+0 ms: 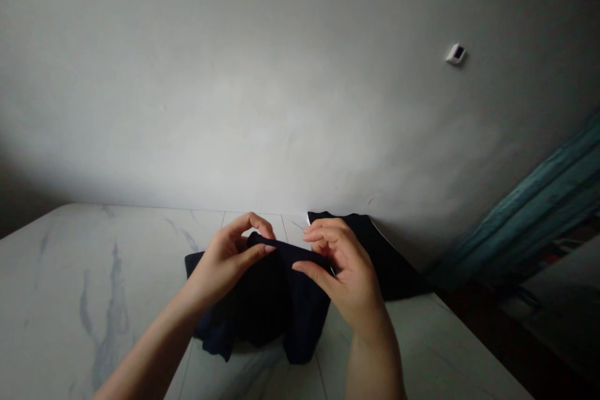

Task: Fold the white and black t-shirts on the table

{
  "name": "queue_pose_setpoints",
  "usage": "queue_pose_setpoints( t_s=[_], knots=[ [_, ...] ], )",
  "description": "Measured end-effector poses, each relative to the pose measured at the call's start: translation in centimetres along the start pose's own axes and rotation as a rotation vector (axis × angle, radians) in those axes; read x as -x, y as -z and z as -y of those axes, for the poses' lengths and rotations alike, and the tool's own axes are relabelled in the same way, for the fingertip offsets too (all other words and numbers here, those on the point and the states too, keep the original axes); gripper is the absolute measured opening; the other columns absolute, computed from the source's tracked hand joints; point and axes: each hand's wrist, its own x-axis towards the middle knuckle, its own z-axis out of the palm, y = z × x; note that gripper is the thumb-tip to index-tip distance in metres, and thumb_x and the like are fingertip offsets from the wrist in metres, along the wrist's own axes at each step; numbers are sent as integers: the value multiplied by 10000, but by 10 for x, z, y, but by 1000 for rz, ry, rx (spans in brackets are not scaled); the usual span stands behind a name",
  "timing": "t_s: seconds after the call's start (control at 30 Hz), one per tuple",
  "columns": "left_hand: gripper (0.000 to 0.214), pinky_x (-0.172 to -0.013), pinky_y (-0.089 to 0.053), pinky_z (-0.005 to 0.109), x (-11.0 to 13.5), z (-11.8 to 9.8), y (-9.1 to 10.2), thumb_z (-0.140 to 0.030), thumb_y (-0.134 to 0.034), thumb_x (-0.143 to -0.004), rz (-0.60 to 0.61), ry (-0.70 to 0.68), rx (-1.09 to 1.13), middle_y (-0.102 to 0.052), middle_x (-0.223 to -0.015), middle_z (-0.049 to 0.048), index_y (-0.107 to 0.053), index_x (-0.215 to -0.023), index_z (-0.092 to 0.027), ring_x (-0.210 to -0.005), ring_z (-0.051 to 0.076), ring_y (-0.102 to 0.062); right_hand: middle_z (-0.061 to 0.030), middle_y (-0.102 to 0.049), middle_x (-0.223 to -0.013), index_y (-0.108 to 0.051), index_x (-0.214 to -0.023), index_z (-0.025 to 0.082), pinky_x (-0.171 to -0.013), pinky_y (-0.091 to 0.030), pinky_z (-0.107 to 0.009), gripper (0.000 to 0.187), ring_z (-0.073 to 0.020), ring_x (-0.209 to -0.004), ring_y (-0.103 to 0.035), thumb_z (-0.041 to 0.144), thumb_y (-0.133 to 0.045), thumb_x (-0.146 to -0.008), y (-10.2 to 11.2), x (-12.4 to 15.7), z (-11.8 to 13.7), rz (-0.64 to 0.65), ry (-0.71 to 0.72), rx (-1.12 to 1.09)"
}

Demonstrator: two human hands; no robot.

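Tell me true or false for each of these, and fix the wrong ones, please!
1. The bare left hand and bare right hand both grip a dark navy cloth. True.
2. The flat table top is brown wood. False: it is white with grey, marble-like veins.
3. A small white square box is stuck on the pale grey wall. True.
4. The teal folded curtain hangs on the left of the view. False: it is on the right.
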Motion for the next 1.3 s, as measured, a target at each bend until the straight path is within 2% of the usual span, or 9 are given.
queue_pose_setpoints(
  t_s=[0.1, 0.3, 0.37, 0.5, 0.67, 0.77, 0.87, 1.0, 1.3],
  knots=[
    [196, -723, -446, 249, -2, 3, 2, -321, -715, -803, 6, -40, 39, -632, -826, 17, -572, -818, -188, -795, 144, -576, -38, -577, -1039, -645, -1042, 260, -663, -515, -272, 265, -123, -731, -556, 257, -768, -807, 4, -1, 1, -4, -23, 80],
    [205, -690, -445, 243, -2, 4, 3, -336, -734, -773, -19, -26, -81, -598, -768, -5, -591, -784, -190, -732, 132, -546, -42, -619, -877, -711, -858, 255, -642, -531, -298, 24, -169, -744, -605, 262, -726, -841, 5, -2, 10, -116, -25, 191],
    [195, -695, -460, 250, -1, 1, 0, -333, -748, -755, -12, -28, -159, -622, -773, 5, -631, -809, -187, -742, 142, -564, -41, -627, -834, -708, -798, 253, -657, -524, -301, 70, -179, -758, -608, 277, -699, -863, 4, -3, 11, -140, -43, 177],
    [233, -777, -507, 291, 1, 0, -7, -324, -755, -748, 19, -20, -254, -706, -826, 23, -726, -945, -202, -797, 171, -629, -16, -620, -790, -655, -793, 227, -653, -494, -262, 167, -157, -741, -592, 365, -662, -888, -5, -5, -1, -42, -250, -72],
    [174, -761, -538, 287, -1, 3, -9, -343, -792, -705, -54, -5, -192, -738, -753, 27, -730, -730, -182, -755, 180, -675, -1, -617, -854, -630, -909, 221, -687, -472, -234, 262, -145, -802, -589, 480, -647, -878, -21, -10, -27, 148, -476, -393],
    [184, -704, -534, 258, -1, 2, -7, -345, -798, -703, -109, 15, -182, -734, -727, 24, -731, -718, -174, -715, 166, -672, -2, -611, -905, -626, -994, 232, -651, -461, -228, 363, -136, -775, -583, 523, -723, -799, -19, -12, -32, 206, -443, -422],
    [215, -653, -532, 250, 0, 0, -4, -377, -791, -710, -154, 17, -202, -735, -719, 29, -733, -722, -171, -685, 162, -665, 3, -609, -894, -627, -987, 238, -611, -455, -235, 427, -122, -694, -560, 480, -827, -696, -11, -13, -29, 151, -340, -325],
    [215, -671, -544, 260, 1, 0, -1, -396, -775, -733, -192, -61, -268, -748, -748, 35, -737, -736, -184, -707, 171, -674, -13, -630, -820, -687, -867, 236, -675, -486, -282, 199, -157, -742, -582, 389, -781, -782, -6, -14, -24, -12, -147, -97],
    [207, -585, -489, 235, 4, 4, -2, -387, -770, -759, -153, -107, -405, -761, -781, 30, -771, -831, -193, -624, 137, -632, -4, -619, -697, -740, -774, 256, -614, -462, -292, 132, -156, -660, -570, 377, -740, -829, -2, -17, -17, -27, -3, -50]
  ],
)
